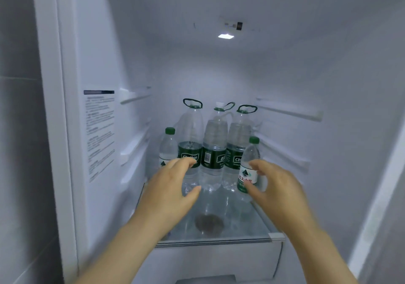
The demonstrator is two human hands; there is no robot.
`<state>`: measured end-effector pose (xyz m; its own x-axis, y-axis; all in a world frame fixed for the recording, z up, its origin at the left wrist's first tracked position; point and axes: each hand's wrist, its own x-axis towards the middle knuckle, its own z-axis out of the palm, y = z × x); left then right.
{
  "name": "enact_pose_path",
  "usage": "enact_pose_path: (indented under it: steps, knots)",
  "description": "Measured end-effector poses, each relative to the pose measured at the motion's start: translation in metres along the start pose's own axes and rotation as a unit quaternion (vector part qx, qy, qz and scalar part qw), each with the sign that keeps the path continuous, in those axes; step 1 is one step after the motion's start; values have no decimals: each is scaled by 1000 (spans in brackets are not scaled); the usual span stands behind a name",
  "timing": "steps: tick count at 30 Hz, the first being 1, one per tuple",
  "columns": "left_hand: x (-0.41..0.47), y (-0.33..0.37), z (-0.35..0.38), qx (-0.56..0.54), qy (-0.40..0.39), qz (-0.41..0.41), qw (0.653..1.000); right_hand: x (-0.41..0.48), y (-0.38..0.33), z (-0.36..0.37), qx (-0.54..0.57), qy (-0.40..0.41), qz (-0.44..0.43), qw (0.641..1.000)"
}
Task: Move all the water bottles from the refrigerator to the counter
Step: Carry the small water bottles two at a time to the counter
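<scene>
Inside the open refrigerator, three large clear water bottles with dark green labels and carry loops stand in a row on a glass shelf (pixel 258 224): left one (pixel 190 139), middle one (pixel 214 143), right one (pixel 237 141). A small green-capped bottle (pixel 167 146) stands at the far left, another small bottle (pixel 248 167) with a white and green label at the right front. My left hand (pixel 173 187) reaches in with spread fingers in front of the left large bottle, holding nothing. My right hand (pixel 276 187) hovers with curved fingers beside the right small bottle; contact is unclear.
White fridge walls with shelf rails (pixel 289 110) close in on both sides. A printed sticker (pixel 99 134) is on the left wall. A lamp (pixel 225 36) glows in the ceiling. A drawer (pixel 214 259) sits below the shelf.
</scene>
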<state>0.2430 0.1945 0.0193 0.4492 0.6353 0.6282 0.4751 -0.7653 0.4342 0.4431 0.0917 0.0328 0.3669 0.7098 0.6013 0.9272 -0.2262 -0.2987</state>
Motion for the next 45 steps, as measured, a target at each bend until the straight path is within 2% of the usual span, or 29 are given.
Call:
enact_pose_path:
  steps: [6, 15, 31, 35, 39, 45]
  knots:
    - [17, -8, 24, -22, -5, -1, 1000, 25, 17, 18, 18, -17, 31, 999]
    - [50, -13, 59, -14, -14, -7, 1000, 73, 51, 43, 53, 9, 62, 997]
    - [94, -43, 95, -14, 9, -36, 999, 133, 86, 114, 178, 21, 164, 970]
    - [96, -54, 98, -15, 15, -53, 998, 137, 92, 126, 161, 46, 185, 968]
    - [95, -66, 104, -25, 19, -76, 997, 135, 89, 128, 153, 62, 178, 970]
    - [93, -83, 111, -41, 22, -110, 993, 125, 74, 136, 247, 32, 128, 960]
